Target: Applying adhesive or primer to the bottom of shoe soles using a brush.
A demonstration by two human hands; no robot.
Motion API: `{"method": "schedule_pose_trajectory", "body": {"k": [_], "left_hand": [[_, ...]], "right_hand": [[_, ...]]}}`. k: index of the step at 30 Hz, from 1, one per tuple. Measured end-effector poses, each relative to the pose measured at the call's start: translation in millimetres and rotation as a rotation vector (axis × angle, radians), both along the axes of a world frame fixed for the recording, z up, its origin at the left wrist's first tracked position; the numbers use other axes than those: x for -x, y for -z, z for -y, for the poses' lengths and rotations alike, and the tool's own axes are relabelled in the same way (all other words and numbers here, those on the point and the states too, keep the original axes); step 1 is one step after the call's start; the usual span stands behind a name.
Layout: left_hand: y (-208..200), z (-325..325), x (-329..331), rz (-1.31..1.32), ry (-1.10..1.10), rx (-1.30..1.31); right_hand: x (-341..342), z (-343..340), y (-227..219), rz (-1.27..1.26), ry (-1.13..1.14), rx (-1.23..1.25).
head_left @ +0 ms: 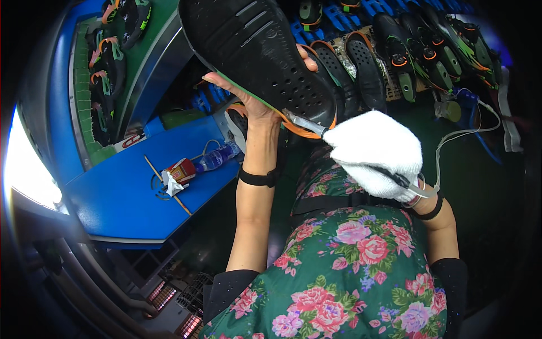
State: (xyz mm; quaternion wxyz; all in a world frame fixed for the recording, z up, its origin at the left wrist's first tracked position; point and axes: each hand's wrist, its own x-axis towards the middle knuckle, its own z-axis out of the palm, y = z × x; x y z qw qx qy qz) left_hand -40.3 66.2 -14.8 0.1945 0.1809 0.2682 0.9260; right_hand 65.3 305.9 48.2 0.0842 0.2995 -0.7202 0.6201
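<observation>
My left hand [257, 107] grips a black shoe sole [254, 45] from beneath, thumb along one edge and fingertips over the other. Small round holes dot the end of the sole nearest me, and an orange rim runs around it. In a white knitted glove, my right hand [375, 152] is closed around a slim brush [305, 121] with a metal ferrule. The brush's tip touches the sole at its near edge, by the orange rim. A pale tube [451, 135] runs to my right wrist.
A blue table [124, 209] on the left bears a plastic bottle [217, 157], a red box [180, 170] and a thin stick [183, 204]. Several shoes [104, 85] lie on a green conveyor behind it. More black soles [364, 68] and shoes [401, 62] line the far right rack.
</observation>
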Motion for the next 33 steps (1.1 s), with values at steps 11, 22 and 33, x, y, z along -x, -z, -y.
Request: {"method": "schedule_pose_trajectory", "body": {"k": [11,22,33], "left_hand": [[0,-3,2,0.001,0.056,0.069],[-5,-14,-7,0.051,0.225,0.1],[2,-9,-29,0.264,0.361,0.326]], "right_hand": [[2,-1,15,0.071,-0.023,0.053],[0,-6,20,-0.04,-0.272,-0.026],[10,-7,24,-0.104,-0.499,-0.006]]}}
